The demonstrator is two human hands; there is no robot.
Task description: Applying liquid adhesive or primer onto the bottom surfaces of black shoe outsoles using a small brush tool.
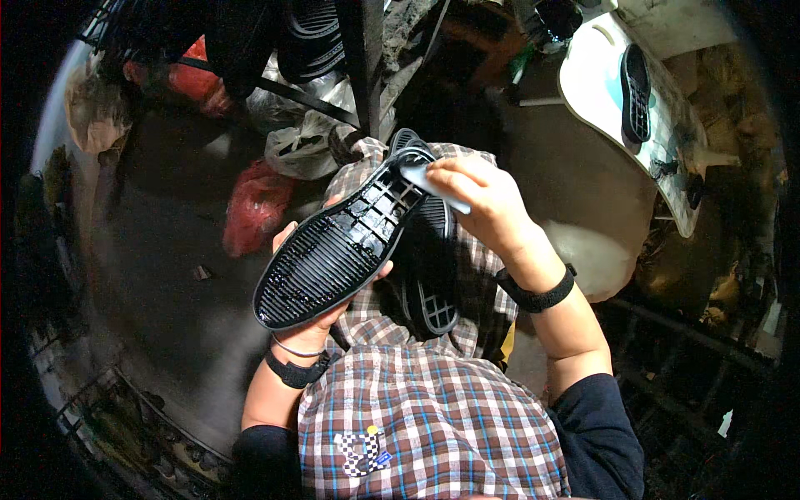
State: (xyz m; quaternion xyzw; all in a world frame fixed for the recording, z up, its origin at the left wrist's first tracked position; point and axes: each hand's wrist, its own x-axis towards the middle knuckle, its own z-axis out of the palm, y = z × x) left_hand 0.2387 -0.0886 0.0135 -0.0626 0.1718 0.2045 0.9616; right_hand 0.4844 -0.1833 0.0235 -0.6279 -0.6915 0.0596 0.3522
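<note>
A black ridged shoe sole [321, 262] is tilted across my lap, its toe toward the lower left and its heel toward the upper right. My left hand [321, 323] grips it from beneath, mostly hidden, with fingertips showing at both edges. The sole's inner face, with cross ribs and a grid near the heel, looks wet and shiny. My right hand [483, 204] pinches a pale, flat tool [446, 196] against the heel end; its kind is blurred. More black soles [439, 315] lie on the checked cloth over my lap, partly covered by the held one.
To the right, a white plastic chair [583, 71] carries another black sole [636, 93]. A dark metal post [363, 75] stands ahead, with stacked soles [317, 37] beside it. A red bag [254, 208] and clear plastic bags [302, 152] lie on the floor to the left.
</note>
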